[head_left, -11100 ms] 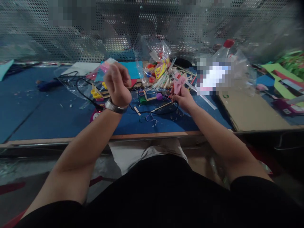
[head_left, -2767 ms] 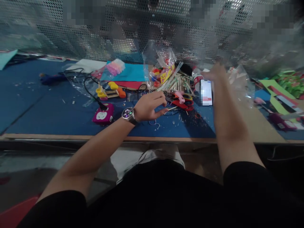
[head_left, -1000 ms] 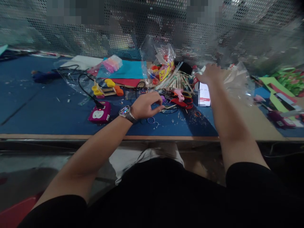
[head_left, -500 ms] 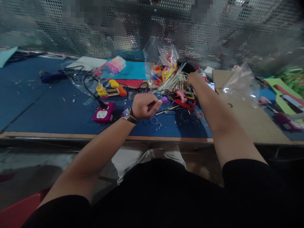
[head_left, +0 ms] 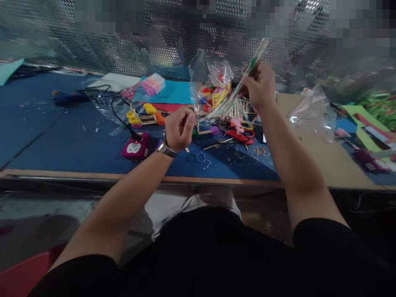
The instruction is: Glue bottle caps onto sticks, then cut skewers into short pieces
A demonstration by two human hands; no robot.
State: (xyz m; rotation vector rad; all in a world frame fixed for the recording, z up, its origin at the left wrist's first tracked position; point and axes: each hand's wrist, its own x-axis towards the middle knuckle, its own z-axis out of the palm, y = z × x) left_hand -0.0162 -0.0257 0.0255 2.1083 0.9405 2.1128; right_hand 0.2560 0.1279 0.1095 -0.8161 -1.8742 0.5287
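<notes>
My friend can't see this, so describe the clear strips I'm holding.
Find the mesh screen behind the blue table. Before it, the right hand holds the clear strips. Their raised, slanting ends and green patch set them apart from nearby sticks.

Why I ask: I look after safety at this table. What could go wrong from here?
The right hand holds clear plastic reaching down to the wooden sticks; lifting it might scatter them. The black cord looping from the purple socket box could snag on the left hand. The pink glue gun lies close by and might burn skin if hot, which I cannot tell.
</notes>
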